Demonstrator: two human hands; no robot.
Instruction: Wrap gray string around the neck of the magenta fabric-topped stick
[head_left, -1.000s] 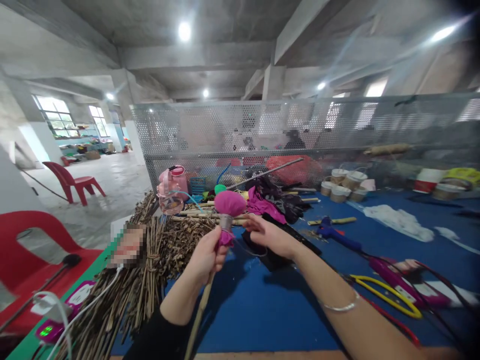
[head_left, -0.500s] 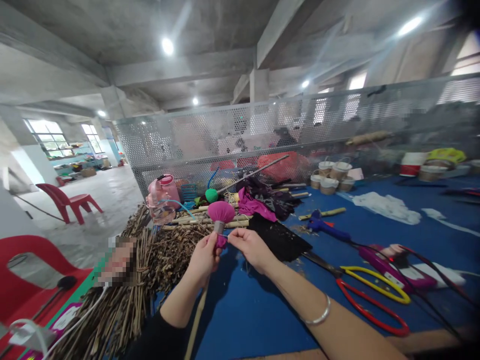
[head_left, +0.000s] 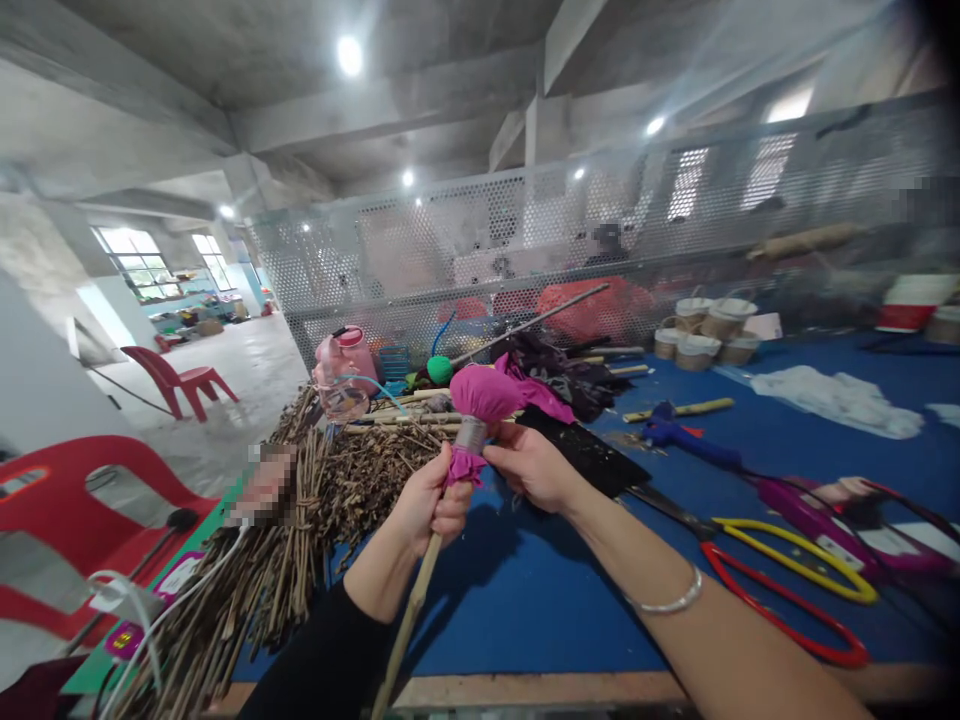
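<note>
My left hand [head_left: 433,505] is closed around a pale wooden stick [head_left: 409,610] just below its wrapped head. A rounded bundle of magenta cloth [head_left: 484,393] covers the top of the stick. Grey binding thread [head_left: 470,436] is wound around the cloth's neck, and a ruffled cloth end sticks out below it. My right hand [head_left: 536,465] is pinched close against the right side of the neck. Its fingertips largely hide the strand between them. The stick slants down toward the table's front edge.
Dried stalks [head_left: 300,530] are heaped at the left. On the blue table [head_left: 517,610], large scissors [head_left: 787,560] with red and yellow handles lie right of my arm, near a blue glue gun [head_left: 690,440]. Several cups [head_left: 697,350] stand before a perforated metal screen [head_left: 420,240].
The wrapped stick has come nearer and tilted to the right. My right hand has moved from beside the neck, where a thin strand showed, to against it. The camera view has shifted.
</note>
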